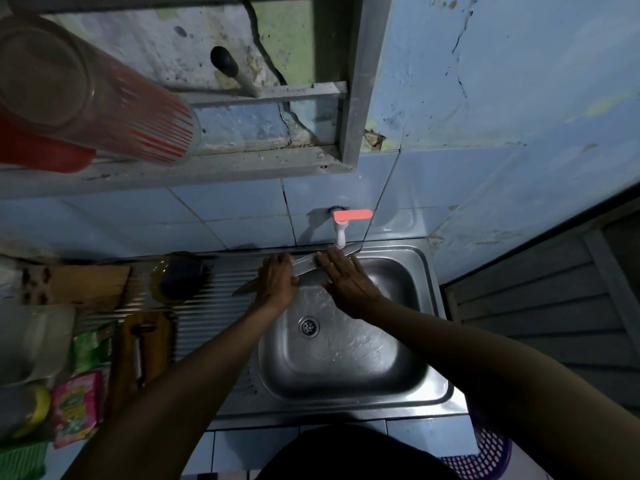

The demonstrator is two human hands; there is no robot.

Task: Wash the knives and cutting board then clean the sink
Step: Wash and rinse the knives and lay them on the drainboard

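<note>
A long steel knife [305, 265] lies slantwise under the white tap [340, 233] at the back of the steel sink [349, 362]. My left hand [277, 280] grips it near the middle, and a pointed end sticks out to the left over the drainboard. My right hand [348, 278] rests on the blade with straight fingers, just right of the left hand. The basin floor is wet around the drain [308, 326]. A wooden cutting board [156, 336] lies on the drainboard at the left, with a second utensil [140, 355] on it.
A dark sponge in a yellowish tub [180, 276] sits at the back of the ribbed drainboard. A wooden block [88, 284], plastic containers and colourful packets crowd the left counter. A glass [86, 95] stands on a shelf overhead. A purple basket [485, 455] is at the lower right.
</note>
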